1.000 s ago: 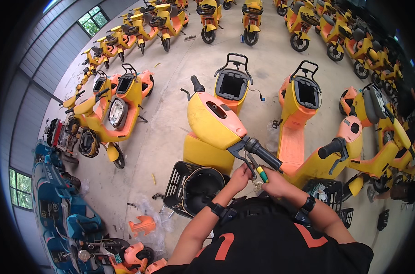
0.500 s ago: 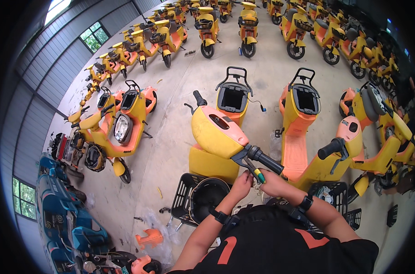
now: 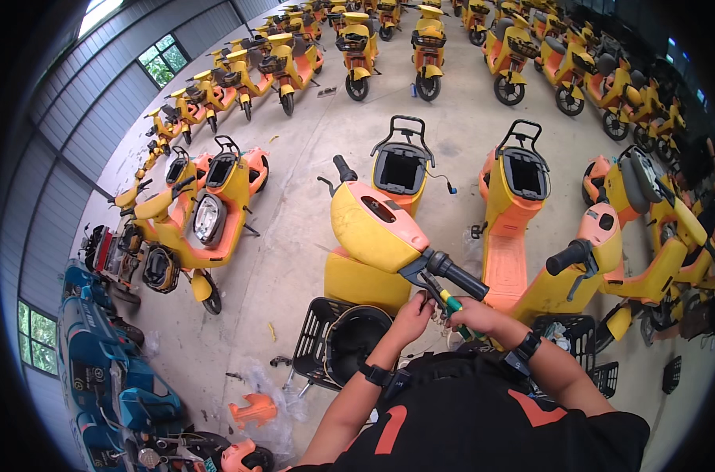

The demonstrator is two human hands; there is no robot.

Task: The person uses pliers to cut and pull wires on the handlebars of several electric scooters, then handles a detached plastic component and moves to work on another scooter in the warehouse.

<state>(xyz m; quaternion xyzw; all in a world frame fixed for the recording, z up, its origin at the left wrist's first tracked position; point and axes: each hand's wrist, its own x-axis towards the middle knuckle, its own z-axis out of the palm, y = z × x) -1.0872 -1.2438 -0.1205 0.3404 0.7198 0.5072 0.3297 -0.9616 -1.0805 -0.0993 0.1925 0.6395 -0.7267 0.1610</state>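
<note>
My right hand (image 3: 475, 315) is wrapped round a pair of pliers (image 3: 452, 302) with green-and-yellow handles. Their dark tip is up by the brake lever (image 3: 414, 269), under the black handlebar grip (image 3: 458, 277) of the nearest yellow-and-pink scooter (image 3: 373, 224). Close beside the tip, my left hand (image 3: 412, 321) is closed with its fingers pinched together; what they hold is too small to make out. Below the scooter's front panel sits a black basket (image 3: 308, 334) with a dark round helmet-like bowl (image 3: 357, 342) in it, left of my left forearm.
Another seatless scooter (image 3: 507, 267) stands close on the right. More scooters (image 3: 216, 204) are parked at left and in rows (image 3: 428, 47) behind. Teal scooters (image 3: 113, 362) line the lower left. An orange plastic part (image 3: 253, 411) and clear plastic wrap (image 3: 282, 385) lie on the floor.
The pliers' handles have spread apart, with a second green handle now showing below my right hand. My left hand has shifted slightly left.
</note>
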